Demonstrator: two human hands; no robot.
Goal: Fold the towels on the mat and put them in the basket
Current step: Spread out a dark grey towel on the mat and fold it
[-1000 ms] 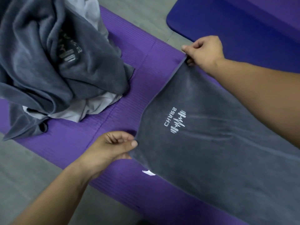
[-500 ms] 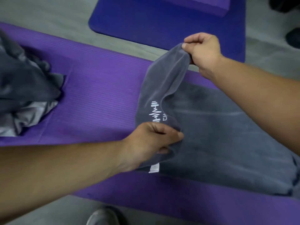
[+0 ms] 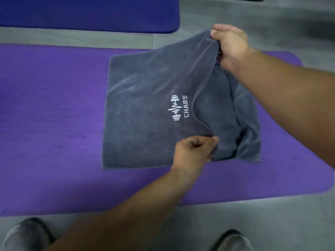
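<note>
Folded half of grey velvety towel (image 3: 148, 113) now lies further across frame centre on purple foam mat (image 3: 54, 105); left hand (image 3: 194, 151) and right hand (image 3: 230, 44) fingers pinch its corners.

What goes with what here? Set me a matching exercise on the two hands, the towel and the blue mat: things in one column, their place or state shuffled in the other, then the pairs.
Things
1 left hand
2 right hand
3 grey towel
4 blue mat

Places or states
A lies beyond the purple mat's far edge
B pinches the towel's near corner
C grips the towel's far corner
D lies on the purple mat, logo up

Pairs: 1-B, 2-C, 3-D, 4-A
</note>
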